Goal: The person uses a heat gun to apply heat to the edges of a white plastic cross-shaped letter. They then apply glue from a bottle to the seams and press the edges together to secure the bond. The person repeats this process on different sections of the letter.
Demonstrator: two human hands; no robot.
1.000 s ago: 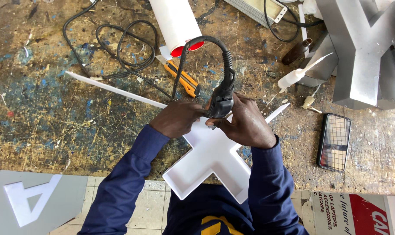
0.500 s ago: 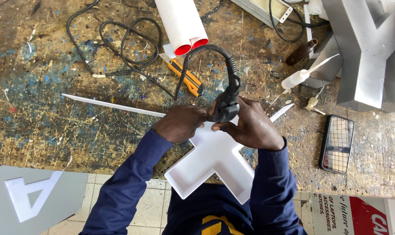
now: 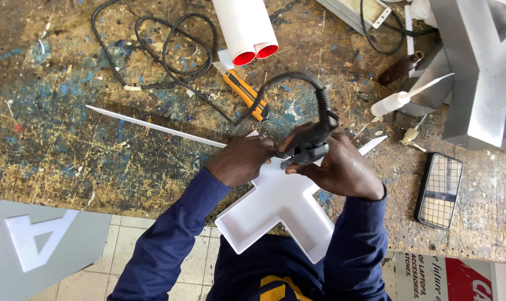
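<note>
A: The white tray letter (image 3: 275, 209) lies flat on the tabletop (image 3: 69, 139), and its lower arms hang over the near edge, above the floor tiles. The left hand (image 3: 242, 159) presses on its upper wall, fingers closed on the rim.

B: And the right hand (image 3: 342, 170)?

A: Its grip is closed around a dark corded tool (image 3: 311, 142), and the tip stands at the top corner of the letter. I think it is a heating tool or a soldering one, but the tip is hidden between the hands, so I cannot tell.

B: What can go wrong?

A: If the tip is hot, the left fingers are very close to it and may be burned. The thin white strip (image 3: 152, 127) runs out to the left and could shift or bend away from the wall if the pressure loosens. The stiff black cable (image 3: 297, 83) loops over the hands and may pull the tool sideways. The orange utility knife (image 3: 244, 93) lies just behind, near the cable.
</note>
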